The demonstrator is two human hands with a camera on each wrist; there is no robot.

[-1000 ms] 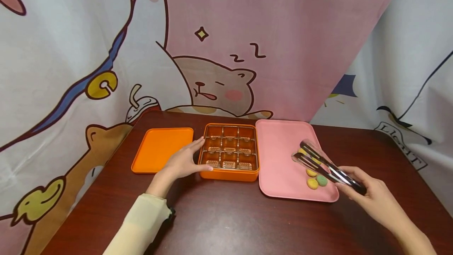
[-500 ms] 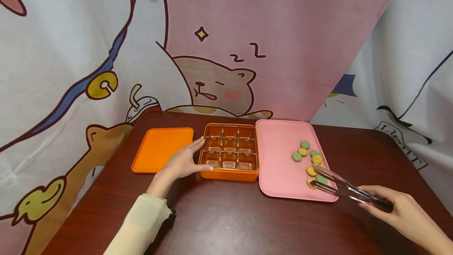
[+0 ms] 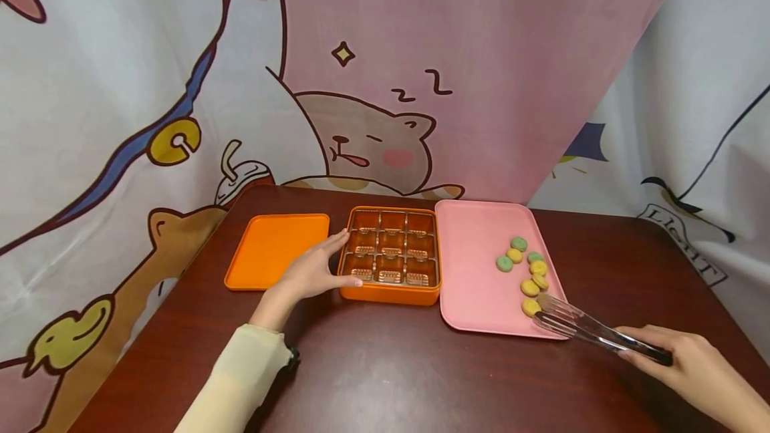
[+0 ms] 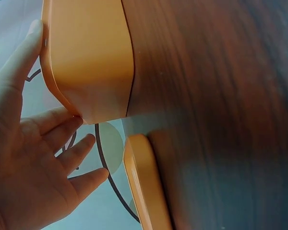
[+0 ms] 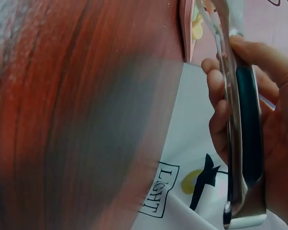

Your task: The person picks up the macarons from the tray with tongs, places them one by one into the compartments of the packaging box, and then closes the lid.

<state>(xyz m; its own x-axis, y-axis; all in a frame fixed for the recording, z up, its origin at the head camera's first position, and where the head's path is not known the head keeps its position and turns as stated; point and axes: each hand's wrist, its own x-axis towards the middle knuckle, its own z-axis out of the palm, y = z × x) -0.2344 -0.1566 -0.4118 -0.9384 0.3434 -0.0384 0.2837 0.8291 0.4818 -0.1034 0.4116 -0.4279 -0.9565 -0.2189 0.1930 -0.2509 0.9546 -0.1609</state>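
Note:
My left hand [image 3: 313, 271] rests at the left side of an orange box [image 3: 390, 294], its thumb at the front and its fingers straight along the side. The left wrist view shows thumb and fingertips touching the box rim [image 4: 50, 67]. Inside the box sits a clear divided insert [image 3: 391, 242]. My right hand [image 3: 686, 359] grips metal tongs [image 3: 595, 334] by their black handle. The tongs' tips lie over the near right corner of a pink tray [image 3: 478, 286], beside a yellow macaron-like cookie [image 3: 531, 307]. Whether a cookie is between the tips, I cannot tell.
Several small green [image 3: 504, 263] and yellow cookies [image 3: 530, 287] lie on the right side of the tray. An orange lid [image 3: 271, 252] lies left of the box. A printed curtain [image 3: 511, 85] hangs behind the dark wooden table [image 3: 385, 366].
The right hand moved the tongs right and toward me, down onto the tray's near cookies. The tongs have narrowed, and the near green cookie is now hidden. The left hand stayed at the box.

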